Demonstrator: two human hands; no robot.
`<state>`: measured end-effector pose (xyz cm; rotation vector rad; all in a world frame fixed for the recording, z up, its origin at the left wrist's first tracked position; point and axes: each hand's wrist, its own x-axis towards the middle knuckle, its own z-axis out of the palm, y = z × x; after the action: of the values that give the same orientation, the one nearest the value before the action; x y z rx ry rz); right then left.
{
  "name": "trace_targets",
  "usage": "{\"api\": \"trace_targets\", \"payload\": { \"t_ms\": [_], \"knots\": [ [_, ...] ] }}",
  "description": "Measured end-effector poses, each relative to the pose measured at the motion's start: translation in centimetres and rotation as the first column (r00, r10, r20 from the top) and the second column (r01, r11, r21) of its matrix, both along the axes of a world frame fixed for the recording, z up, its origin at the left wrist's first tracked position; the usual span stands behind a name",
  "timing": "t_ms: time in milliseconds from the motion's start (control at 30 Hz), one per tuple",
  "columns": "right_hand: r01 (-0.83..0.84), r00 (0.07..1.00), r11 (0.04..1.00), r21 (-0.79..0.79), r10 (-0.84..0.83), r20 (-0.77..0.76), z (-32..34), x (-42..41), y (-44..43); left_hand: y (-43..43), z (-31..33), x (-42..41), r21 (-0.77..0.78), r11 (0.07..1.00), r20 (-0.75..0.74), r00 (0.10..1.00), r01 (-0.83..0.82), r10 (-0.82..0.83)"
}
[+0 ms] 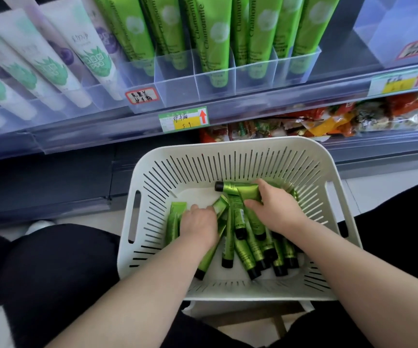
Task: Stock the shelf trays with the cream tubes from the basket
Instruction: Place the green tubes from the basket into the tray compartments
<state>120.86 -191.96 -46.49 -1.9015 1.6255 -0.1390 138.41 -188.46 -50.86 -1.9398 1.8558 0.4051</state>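
Little looks done, I judge: about a dozen small metallic-green cream tubes with black caps (245,252) lie heaped in the white slotted plastic basket (240,141) at 6 o'clock. My left hand (197,222) curls into the pile and my right hand (274,209) grips one tube. The clear plastic shelf trays (177,96) at 12 o'clock show gaps.

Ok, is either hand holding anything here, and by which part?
The right hand grips a green tube round its body, away from the black cap. The left hand lies on other tubes in the basket; a grip cannot be told.
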Motion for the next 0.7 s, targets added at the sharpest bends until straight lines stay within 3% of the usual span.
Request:
{"api": "trace_targets", "payload": {
  "t_ms": [200,367,433,500,600,700],
  "knots": [
    [0.014,0.997,1.000,0.006,-0.015,0.074,0.3,-0.3,0.1,0.1,0.2,1.4,0.083,0.989,-0.215,0.967,-0.122,0.137],
    [0.007,0.997,0.999,-0.052,-0.003,0.078,0.6,-0.4,0.3,0.6,0.5,2.3,0.151,0.941,-0.499,0.798,-0.303,0.337],
    [0.025,0.995,0.997,-0.070,-0.018,0.103,0.6,-0.4,0.3,0.4,1.4,2.7,0.186,0.890,-0.624,0.650,-0.416,0.434],
    [0.002,0.993,0.996,-0.088,0.008,0.121,0.8,-0.1,0.3,0.3,2.8,2.9,0.298,0.816,-0.735,0.427,-0.495,0.527],
    [-0.041,0.984,0.994,-0.099,0.057,0.171,1.1,0.8,0.5,0.7,4.7,2.4,0.489,0.727,-0.787,0.116,-0.481,0.606],
    [-0.035,0.973,0.992,-0.118,0.061,0.221,1.4,1.6,0.9,1.1,6.2,1.5,0.563,0.703,-0.794,-0.048,-0.434,0.606]
  ]
}}
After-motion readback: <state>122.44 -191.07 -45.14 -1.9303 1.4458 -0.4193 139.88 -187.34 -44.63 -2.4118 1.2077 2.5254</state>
